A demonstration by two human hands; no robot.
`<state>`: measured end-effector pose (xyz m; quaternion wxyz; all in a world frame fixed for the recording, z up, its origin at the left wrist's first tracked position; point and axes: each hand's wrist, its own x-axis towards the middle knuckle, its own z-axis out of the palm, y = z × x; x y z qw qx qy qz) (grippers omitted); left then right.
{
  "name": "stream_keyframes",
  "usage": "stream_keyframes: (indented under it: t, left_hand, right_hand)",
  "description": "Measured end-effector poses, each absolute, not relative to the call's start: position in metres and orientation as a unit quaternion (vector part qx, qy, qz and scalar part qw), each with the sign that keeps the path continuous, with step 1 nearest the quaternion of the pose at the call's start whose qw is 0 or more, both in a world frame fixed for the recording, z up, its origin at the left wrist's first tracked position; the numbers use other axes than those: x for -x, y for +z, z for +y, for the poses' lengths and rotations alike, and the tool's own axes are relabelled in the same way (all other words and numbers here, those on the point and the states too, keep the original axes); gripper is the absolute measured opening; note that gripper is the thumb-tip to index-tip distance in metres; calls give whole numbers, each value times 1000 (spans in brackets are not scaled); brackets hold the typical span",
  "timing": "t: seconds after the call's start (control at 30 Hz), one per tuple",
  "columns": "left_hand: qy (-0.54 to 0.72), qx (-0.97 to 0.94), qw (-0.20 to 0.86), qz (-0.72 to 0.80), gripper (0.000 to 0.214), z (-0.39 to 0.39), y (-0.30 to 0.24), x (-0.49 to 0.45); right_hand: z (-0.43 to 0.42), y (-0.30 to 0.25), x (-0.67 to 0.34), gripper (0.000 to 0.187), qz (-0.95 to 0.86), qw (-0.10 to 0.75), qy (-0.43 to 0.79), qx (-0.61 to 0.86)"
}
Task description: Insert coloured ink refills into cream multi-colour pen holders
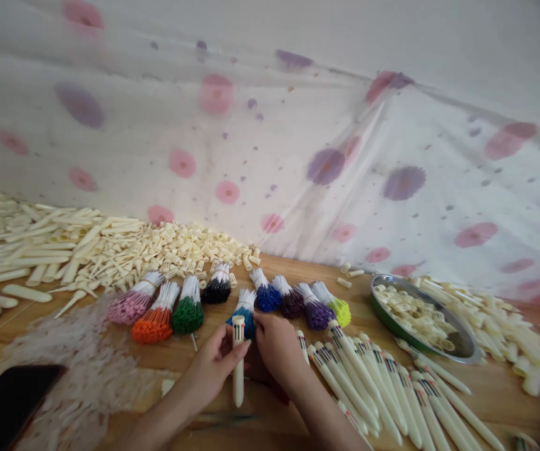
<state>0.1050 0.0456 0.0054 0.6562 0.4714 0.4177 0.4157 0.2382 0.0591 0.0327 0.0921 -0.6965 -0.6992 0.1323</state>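
My left hand [218, 352] is closed around a cream multicolour pen [238, 363], held upright with its slotted, coloured end on top. Beside it, my right hand [277, 344] reaches to a bundle of light blue pen refills [245, 305]. The fingers there are bent together, and what they pinch is hidden. Around this bundle lie other refill bundles: pink [131, 302], orange [153, 321], green [188, 310], black [217, 288], dark blue [267, 295], dark purple [292, 300], violet [317, 312] and yellow [338, 308].
Several assembled pens [368, 382] lie at the right front. Behind them stands a metal-rimmed bowl [471, 354] of small cream parts. Heaped pen parts [180, 247] line the back left, above clear plastic pieces [91, 369] and a black phone [14, 401]. A patterned sheet [270, 156] hangs behind.
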Motion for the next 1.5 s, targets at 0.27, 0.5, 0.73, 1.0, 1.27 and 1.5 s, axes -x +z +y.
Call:
stream_keyframes:
  t: [0.27,0.5,0.73,1.0,1.27,1.5]
  left_hand:
    - [452,-461,634,426,44,50,-1,-107]
    - [449,-461,639,421,35,47,5,-105]
    - [433,-470,637,432,33,47,4,-101]
    - [433,-522,580,451,27,51,25,-85]
    - [374,-693,350,507,8,52,49,-47]
    - [335,-707,383,491,4,42,53,-52]
  right_hand:
    - [39,34,-227,24,-721,54,130,679]
    - [17,42,-231,25,-747,65,145,646]
    - [16,39,-239,29,-754,128,157,624]
    - [0,43,-249,24,-685,385,294,544]
    - [29,55,-279,22,-318,604,653,327]
    - [19,59,-281,15,-330,612,657,292]
